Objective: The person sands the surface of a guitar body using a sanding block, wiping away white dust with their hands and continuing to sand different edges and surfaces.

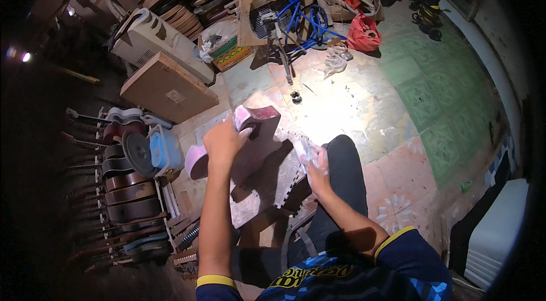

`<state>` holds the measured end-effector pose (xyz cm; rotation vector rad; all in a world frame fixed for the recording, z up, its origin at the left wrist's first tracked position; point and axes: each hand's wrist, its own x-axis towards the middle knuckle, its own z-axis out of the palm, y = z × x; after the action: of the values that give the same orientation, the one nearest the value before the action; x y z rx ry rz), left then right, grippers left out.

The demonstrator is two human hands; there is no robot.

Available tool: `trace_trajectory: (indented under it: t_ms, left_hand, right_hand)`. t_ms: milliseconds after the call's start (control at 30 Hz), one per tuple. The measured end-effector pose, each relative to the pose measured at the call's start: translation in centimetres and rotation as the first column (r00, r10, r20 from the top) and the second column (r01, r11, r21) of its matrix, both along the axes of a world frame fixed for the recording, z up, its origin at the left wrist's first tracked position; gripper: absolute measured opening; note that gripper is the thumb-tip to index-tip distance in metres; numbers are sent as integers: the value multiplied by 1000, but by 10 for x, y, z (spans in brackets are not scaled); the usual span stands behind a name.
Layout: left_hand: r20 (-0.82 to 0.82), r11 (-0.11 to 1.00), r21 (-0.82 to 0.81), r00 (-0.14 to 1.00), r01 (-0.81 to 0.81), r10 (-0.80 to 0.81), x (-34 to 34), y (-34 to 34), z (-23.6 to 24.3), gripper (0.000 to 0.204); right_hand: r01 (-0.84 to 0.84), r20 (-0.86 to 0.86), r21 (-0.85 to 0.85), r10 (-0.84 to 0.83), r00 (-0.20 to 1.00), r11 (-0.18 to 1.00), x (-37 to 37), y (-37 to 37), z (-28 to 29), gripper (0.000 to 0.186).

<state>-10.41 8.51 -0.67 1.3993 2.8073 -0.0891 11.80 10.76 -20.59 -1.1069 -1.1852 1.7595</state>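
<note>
A pinkish-maroon guitar body [259, 144] with curved sides stands tilted in front of me. Its edges [196, 162] catch the light in pale pink. My left hand [223, 139] grips its upper edge, the fingers curled over the rim. To the right, apart from the body and near my knee, my right hand [317, 169] is closed round a small whitish piece [301, 150]. Whether that piece is a folded sheet, a cloth or a block cannot be made out. White dust appears to cover the right fingers.
Several guitars [131, 193] stand in a rack at left, beside a blue plastic tub [162, 150]. A cardboard-coloured box [168, 88] lies ahead of it. Farther off are a fan [267, 19], blue hose [315, 25] and red bag [364, 32]. A small dark round object [296, 97] sits on the tiles.
</note>
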Motion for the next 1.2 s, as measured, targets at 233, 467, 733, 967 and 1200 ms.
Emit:
trace_trajectory:
  t_ms: [233,467,733,967,1200]
  left_hand:
    - [116,999,36,993,-39,35,5,-53,5,70]
    - [219,997,-41,974,-58,66,36,-49,11,71]
    - [140,997,-57,989,52,-43,58,-19,3,56]
    - [79,991,-70,991,116,-111,70,6,-4,47]
    - [36,973,-113,980,199,-196,70,22,-8,45]
  right_hand:
    - [-29,72,665,-26,997,746,-60,28,111,49]
    - [1,67,677,-63,996,736,-78,16,107,46]
    - [23,100,543,-92,991,839,-53,27,80,46]
    - [180,-16,338,-185,983,924,-52,35,39,57]
    - [270,-53,284,-266,962,920,-56,35,25,61]
